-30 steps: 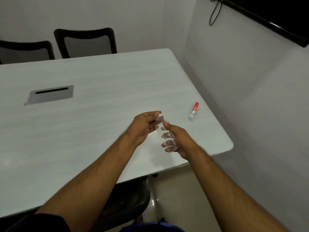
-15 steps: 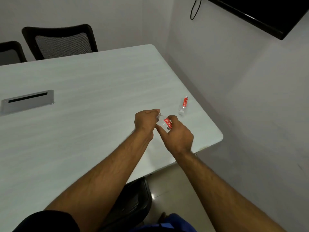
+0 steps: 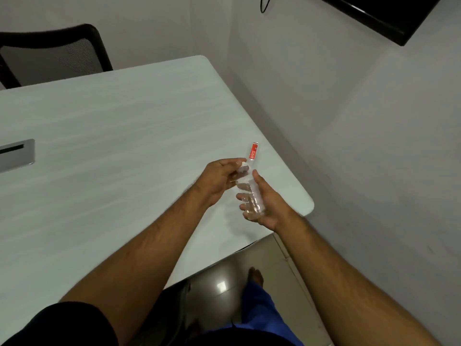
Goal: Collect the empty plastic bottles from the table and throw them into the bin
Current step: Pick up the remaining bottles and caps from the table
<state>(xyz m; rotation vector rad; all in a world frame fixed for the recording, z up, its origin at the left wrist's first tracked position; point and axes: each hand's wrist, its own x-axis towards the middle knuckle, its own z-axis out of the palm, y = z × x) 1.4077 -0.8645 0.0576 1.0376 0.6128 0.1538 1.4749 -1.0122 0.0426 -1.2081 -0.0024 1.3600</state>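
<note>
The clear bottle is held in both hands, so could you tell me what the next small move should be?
Probably free the left hand from the clear bottle, leaving it in the right hand, and reach for the red-labelled bottle lying on the table.

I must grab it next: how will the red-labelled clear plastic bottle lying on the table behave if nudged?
The red-labelled clear plastic bottle lies on its side near the white table's edge, so it may roll off. It looks empty, so probably light and easily dented.
</note>
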